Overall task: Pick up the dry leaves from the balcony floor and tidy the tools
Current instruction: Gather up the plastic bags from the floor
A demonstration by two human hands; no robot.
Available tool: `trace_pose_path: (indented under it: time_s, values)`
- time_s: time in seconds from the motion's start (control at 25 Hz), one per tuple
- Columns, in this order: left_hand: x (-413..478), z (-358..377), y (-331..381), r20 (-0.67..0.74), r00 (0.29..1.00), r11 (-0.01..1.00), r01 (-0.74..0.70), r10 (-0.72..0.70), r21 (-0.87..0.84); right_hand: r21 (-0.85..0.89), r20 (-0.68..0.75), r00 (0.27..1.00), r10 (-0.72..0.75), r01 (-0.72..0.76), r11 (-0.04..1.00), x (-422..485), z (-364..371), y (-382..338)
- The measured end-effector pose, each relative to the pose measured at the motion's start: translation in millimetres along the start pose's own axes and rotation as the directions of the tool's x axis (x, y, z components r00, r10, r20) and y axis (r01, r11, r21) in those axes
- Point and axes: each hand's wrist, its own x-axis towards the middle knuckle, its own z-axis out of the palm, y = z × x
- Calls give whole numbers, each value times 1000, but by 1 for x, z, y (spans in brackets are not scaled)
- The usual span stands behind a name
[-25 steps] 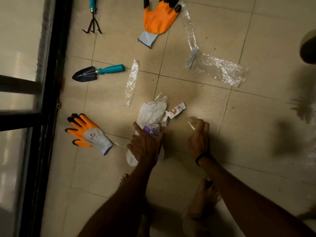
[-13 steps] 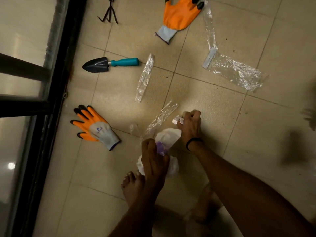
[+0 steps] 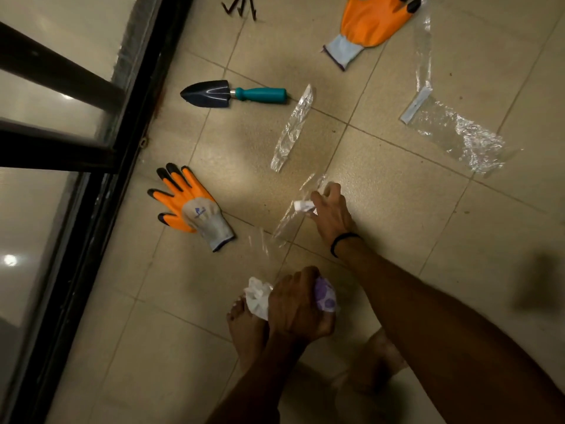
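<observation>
Though crumpled, paper scrap [image 3: 304, 205] between right fingers [image 3: 331, 191].

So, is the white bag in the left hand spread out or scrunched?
Scrunched: the left hand grips the white bag in a fist, crumpled ends poking out both sides.

The hand rake [image 3: 240, 7] is cut off by the top edge, so only its dark tines show. The far orange glove [image 3: 371, 22] loses its fingertips to the same edge, and a clear plastic strip [image 3: 423, 41] runs out there too. The left hand [image 3: 298, 307] covers most of the crumpled white bag [image 3: 258, 296] in its grip, and the bag's contents cannot be told. The right hand [image 3: 331, 212] hides part of a white paper scrap [image 3: 302, 205]. The print on the near glove [image 3: 198, 211] is too small to read. A dark blur [image 3: 538, 283] at the right cannot be identified
</observation>
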Motion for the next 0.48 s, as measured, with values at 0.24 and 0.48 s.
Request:
trace_pose_path:
  time_s: [0.24,0.48]
  values:
    - [3,-10,-12,19,1000,999,0,1,-48,-15,195,977,-90,95,995,16,35,2]
    - [38,-60,1,-233,972,994,49,-25,102,593,490,805,334,-589,550,-129,-265,34]
